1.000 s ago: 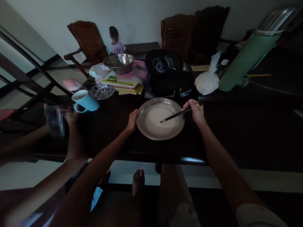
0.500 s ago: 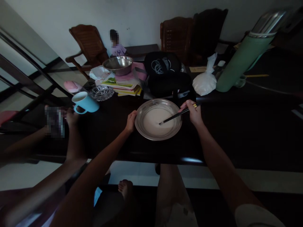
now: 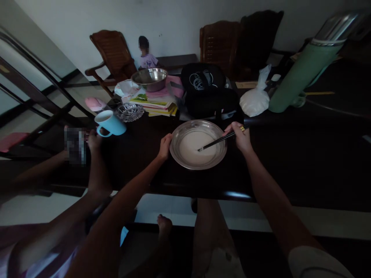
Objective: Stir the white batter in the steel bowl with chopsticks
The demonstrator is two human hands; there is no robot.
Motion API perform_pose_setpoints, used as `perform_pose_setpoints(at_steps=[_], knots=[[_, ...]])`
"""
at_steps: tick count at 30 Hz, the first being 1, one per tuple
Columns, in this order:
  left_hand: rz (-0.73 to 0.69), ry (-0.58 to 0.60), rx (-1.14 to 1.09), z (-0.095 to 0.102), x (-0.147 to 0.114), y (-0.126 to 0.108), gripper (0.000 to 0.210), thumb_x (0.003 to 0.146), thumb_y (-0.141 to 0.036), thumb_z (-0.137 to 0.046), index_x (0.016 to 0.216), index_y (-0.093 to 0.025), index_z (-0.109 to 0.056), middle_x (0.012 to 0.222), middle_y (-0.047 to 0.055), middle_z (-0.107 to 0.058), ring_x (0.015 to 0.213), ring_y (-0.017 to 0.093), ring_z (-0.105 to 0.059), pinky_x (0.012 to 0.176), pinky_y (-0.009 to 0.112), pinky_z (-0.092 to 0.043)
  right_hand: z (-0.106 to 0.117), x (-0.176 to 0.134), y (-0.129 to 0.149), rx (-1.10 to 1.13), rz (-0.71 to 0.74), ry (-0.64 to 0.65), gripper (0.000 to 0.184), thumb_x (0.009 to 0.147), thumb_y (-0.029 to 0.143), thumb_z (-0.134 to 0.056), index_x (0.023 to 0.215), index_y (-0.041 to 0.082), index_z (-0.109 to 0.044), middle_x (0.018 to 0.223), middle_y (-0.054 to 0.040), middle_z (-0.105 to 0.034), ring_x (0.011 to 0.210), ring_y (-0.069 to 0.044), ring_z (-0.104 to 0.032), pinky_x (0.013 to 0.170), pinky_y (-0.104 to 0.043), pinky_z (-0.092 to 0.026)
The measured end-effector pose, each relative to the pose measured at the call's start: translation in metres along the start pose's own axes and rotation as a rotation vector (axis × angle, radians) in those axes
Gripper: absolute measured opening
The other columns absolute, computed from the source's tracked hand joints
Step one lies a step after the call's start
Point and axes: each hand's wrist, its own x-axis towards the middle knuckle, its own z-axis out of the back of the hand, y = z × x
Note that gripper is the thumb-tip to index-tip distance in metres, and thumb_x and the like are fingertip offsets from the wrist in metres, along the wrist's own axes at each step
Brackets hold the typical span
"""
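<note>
Wall [image 3: 174, 17]: pale, in dim lt.
Table [image 3: 290, 162]: dk., glint [image 3: 239, 194] on near edge.
Chairs [image 3: 220, 42]: brn. wd., beyond table's far edge.
Floor [image 3: 179, 208]: pale.

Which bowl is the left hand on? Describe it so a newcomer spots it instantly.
On the dark table, in front of the black bag, sits a round metal bowl, left hand at its rim. White liquid with black chopsticks dipped in sets it apart from the other bowl behind.

left grip [image 3: 165, 146]: metal bowl [image 3: 222, 150], at rim | right grip [image 3: 242, 137]: black chopsticks [image 3: 216, 141], tips in white liquid [image 3: 189, 147]
</note>
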Motion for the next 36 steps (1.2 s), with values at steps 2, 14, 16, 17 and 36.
perform_pose_setpoints(at_steps=[2, 14, 16, 17, 36], knots=[[0.001, 0.002, 0.005, 0.000, 0.002, 0.001, 0.036, 0.082, -0.028, -0.061, 0.054, -0.019, -0.042, 0.056, -0.005, -0.034, 0.055, 0.010, -0.031, 0.051, 0.022, -0.028, -0.004, -0.003, 0.002, -0.038, 0.004, 0.087, 0.047, 0.085, 0.066, -0.057, 0.067, 0.024, -0.069, 0.058, -0.0003, -0.070, 0.061, -0.018, -0.068, 0.068, -0.034, -0.054], [-0.008, 0.002, 0.039, -0.001, 0.000, -0.005, 0.037, 0.085, -0.023, -0.060, 0.052, -0.018, -0.043, 0.056, -0.004, -0.035, 0.055, 0.010, -0.032, 0.051, 0.022, -0.030, 0.001, 0.000, -0.002, -0.036, -0.006, -0.020, 0.046, 0.087, 0.064, -0.055, 0.070, 0.024, -0.069, 0.055, 0.0003, -0.069, 0.057, -0.017, -0.067, 0.067, -0.034, -0.055], [0.004, -0.001, 0.037, 0.000, -0.001, -0.004, 0.036, 0.086, -0.027, -0.061, 0.054, -0.017, -0.046, 0.057, -0.004, -0.037, 0.054, 0.010, -0.033, 0.050, 0.022, -0.029, -0.003, -0.002, -0.001, -0.066, -0.005, 0.071, 0.046, 0.086, 0.065, -0.055, 0.072, 0.024, -0.070, 0.061, -0.0006, -0.072, 0.064, -0.018, -0.069, 0.072, -0.035, -0.056], [0.003, -0.005, 0.032, 0.000, -0.001, -0.004, 0.036, 0.086, -0.029, -0.062, 0.055, -0.018, -0.046, 0.057, -0.004, -0.038, 0.054, 0.010, -0.034, 0.050, 0.022, -0.029, -0.005, -0.003, 0.000, -0.092, 0.004, 0.115, 0.046, 0.086, 0.066, -0.055, 0.073, 0.025, -0.071, 0.066, -0.0012, -0.074, 0.069, -0.020, -0.071, 0.075, -0.036, -0.056], [0.000, 0.022, 0.034, 0.002, 0.000, -0.002, 0.037, 0.084, -0.033, -0.063, 0.056, -0.019, -0.043, 0.057, -0.005, -0.035, 0.052, 0.010, -0.031, 0.048, 0.021, -0.027, -0.005, -0.002, 0.001, -0.205, 0.059, 0.057, 0.047, 0.085, 0.068, -0.055, 0.070, 0.026, -0.072, 0.075, -0.0015, -0.077, 0.079, -0.021, -0.071, 0.082, -0.038, -0.055]])
